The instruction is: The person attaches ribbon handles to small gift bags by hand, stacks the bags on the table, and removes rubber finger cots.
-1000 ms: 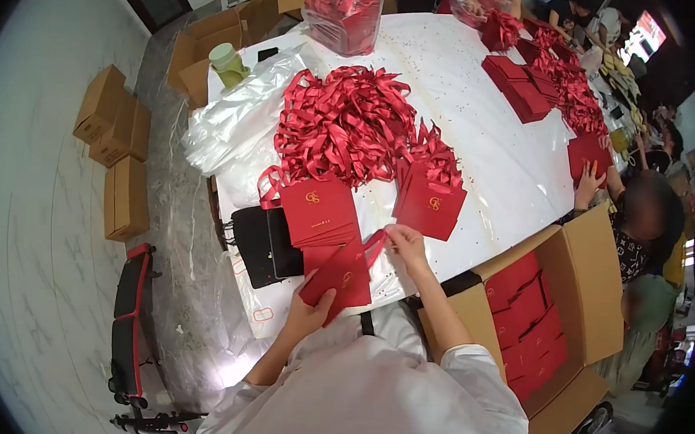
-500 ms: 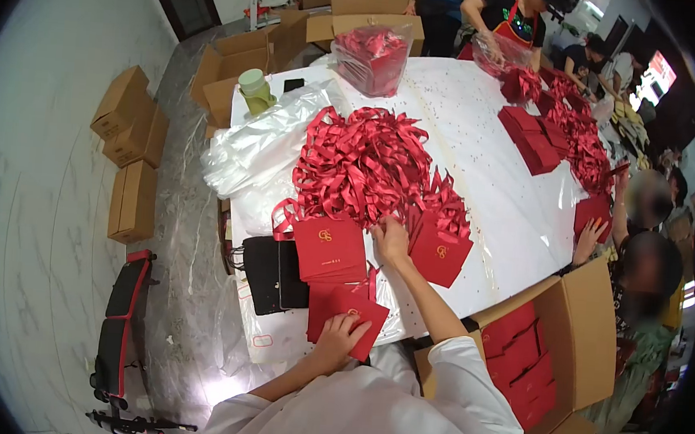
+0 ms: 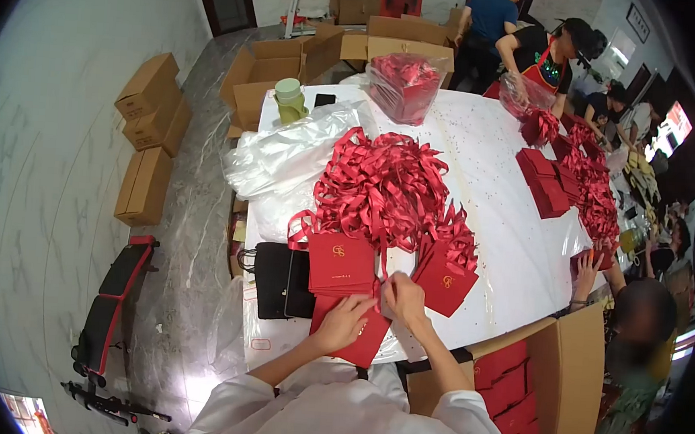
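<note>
A flat red gift bag (image 3: 364,349) with a gold logo lies at the table's near edge. My left hand (image 3: 342,323) is over its upper part, fingers closed on its top edge. Just right of that edge, my right hand (image 3: 403,297) pinches a red ribbon (image 3: 381,261) that runs up toward the heap; its fingertips are partly hidden. Beyond my left hand sits a stack of red gift bags (image 3: 341,265) with gold logos. Fanned-out red bags (image 3: 449,287) lie to the right of my right hand. A large heap of red ribbon handles (image 3: 382,187) spreads behind both stacks.
Left of the stack lie black bags (image 3: 269,280). Clear plastic bags (image 3: 275,163) and a green bottle (image 3: 290,104) are farther back. An open carton (image 3: 574,378) of red bags stands at my right. Co-workers (image 3: 535,69) handle red bags across the white table (image 3: 505,264).
My right hand has come back from the ribbon heap toward the near bag, drawing a ribbon. My left hand has shifted up the bag to its top edge. The view has tilted slightly.
</note>
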The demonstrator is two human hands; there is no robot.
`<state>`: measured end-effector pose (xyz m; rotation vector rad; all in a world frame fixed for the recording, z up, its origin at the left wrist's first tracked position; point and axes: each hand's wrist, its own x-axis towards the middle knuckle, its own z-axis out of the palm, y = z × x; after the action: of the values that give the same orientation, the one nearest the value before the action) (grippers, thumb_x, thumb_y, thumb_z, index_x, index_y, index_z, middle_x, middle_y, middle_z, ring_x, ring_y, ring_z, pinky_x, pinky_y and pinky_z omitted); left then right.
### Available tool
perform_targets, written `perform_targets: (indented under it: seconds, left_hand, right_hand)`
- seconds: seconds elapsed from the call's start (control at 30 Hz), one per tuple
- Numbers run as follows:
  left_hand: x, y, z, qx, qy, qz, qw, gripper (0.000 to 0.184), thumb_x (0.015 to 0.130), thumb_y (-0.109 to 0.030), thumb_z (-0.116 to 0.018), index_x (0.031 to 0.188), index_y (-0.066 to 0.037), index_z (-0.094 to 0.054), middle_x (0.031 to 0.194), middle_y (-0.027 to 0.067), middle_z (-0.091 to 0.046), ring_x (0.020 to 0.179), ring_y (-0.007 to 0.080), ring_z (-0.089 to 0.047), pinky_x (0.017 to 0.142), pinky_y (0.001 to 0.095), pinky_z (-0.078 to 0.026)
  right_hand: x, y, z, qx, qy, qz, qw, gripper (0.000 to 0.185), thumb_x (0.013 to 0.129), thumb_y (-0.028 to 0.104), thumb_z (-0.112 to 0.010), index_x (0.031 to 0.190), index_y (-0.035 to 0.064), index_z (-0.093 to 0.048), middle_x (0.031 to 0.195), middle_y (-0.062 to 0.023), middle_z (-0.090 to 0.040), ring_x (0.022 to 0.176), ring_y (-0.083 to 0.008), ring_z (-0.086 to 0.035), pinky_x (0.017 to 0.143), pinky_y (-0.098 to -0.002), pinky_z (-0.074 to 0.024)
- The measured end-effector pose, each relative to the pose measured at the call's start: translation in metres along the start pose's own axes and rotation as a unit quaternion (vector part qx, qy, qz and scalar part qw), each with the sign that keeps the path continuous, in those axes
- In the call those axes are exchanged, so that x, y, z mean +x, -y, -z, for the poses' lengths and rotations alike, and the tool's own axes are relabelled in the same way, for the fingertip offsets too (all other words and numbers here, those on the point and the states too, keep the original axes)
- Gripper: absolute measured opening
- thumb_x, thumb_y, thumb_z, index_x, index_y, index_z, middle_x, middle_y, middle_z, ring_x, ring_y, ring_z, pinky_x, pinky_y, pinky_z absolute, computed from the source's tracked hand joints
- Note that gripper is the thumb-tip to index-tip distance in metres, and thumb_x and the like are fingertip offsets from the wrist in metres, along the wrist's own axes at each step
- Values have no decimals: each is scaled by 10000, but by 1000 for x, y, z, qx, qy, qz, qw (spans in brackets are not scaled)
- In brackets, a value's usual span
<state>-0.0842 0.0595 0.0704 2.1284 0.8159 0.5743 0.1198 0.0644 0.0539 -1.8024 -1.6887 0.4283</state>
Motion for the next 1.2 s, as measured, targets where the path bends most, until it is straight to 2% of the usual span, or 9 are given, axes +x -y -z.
perform_targets:
  seconds: [0.27,0.37,0.57,0.73,0.77,0.93,1.03,1.1,1.2]
  left_hand:
    - [40,2,-5,21,18,-37,999,182,967,-102,-499,1102,9,-551,1047,137,-621,1008,300,-594,886,397,-474]
    - [38,10,-33,-295,8,33,955,159,990,-134,-484,1010,1,-566,737,71,-588,696,147,-587,653,302,-474]
    - [27,-9,-61,-498,71,96,859,236,1040,-227,-435,1051,-29,-563,809,-14,-557,712,77,-538,634,247,-460]
    - [15,-16,-36,-205,-145,-32,967,226,942,-110,-609,1133,1,-561,1049,77,-536,839,109,-594,748,264,-490]
    - [11,-22,-26,-263,-135,90,951,240,909,-111,-641,1122,-26,-571,1068,93,-544,894,182,-609,755,300,-498]
    - [-1,15,-26,93,-47,31,994,430,832,-129,-669,1238,-52,-549,1225,159,-509,1015,300,-557,845,431,-473]
    - [-3,18,-35,262,47,49,963,559,805,-219,-695,1301,-35,-516,1261,170,-499,1091,326,-503,901,454,-428]
    - [-6,20,-44,321,67,45,944,622,792,-279,-705,1322,-23,-503,1268,182,-500,1110,336,-483,907,449,-412]
    - [-4,22,-46,356,59,39,932,613,761,-306,-730,1268,-18,-540,1167,165,-525,1061,313,-492,865,430,-411]
  right_hand:
    - [-37,45,59,47,16,67,997,121,850,100,-655,918,13,-604,823,-161,-626,705,-325,-650,626,-385,-521]
    - [-44,44,66,161,-17,17,987,113,876,105,-678,933,13,-647,815,-119,-652,720,-219,-676,650,-300,-527]
    - [-52,29,54,390,-38,-86,916,33,924,37,-618,938,11,-604,887,-66,-669,806,-123,-638,739,-269,-520]
    - [-58,25,98,544,-25,-95,834,211,980,239,-572,876,91,-462,704,-37,-566,665,-162,-605,674,-323,-554]
    - [-59,29,111,586,-31,-84,805,305,964,326,-611,833,121,-428,640,1,-504,561,-137,-544,535,-303,-507]
    - [-65,20,144,719,85,23,689,367,904,352,-695,796,82,-470,604,-30,-513,520,-168,-563,449,-323,-489]
    - [-56,27,122,517,114,-133,838,113,890,68,-637,829,21,-554,703,-68,-611,605,-164,-610,555,-287,-511]
    - [-54,24,84,452,160,-163,862,109,906,85,-661,951,-11,-638,851,-57,-672,792,-109,-632,697,-235,-508]
    - [-75,-6,18,327,137,-133,925,213,930,213,-661,984,8,-678,821,-22,-655,738,-80,-579,665,-248,-487]
